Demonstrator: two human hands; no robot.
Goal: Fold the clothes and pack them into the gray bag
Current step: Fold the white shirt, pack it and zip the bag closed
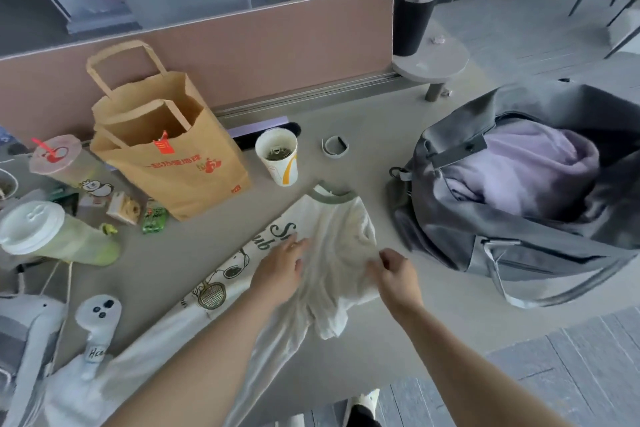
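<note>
A white T-shirt (332,229) with a green collar and a cartoon print lies across the grey desk, one side folded over its middle. My left hand (280,267) rests flat on the shirt near the print, fingers extended. My right hand (398,274) pinches the folded cloth at the shirt's right edge. The gray bag (485,218) stands open at the right of the desk, with a folded lilac garment (530,166) inside it.
A brown paper bag (173,156), a paper cup (278,156), lidded drinks (52,236) and snack packets crowd the left. A black tumbler (414,10) stands on a small shelf behind. A pink partition (242,45) bounds the back. The desk edge runs near my arms.
</note>
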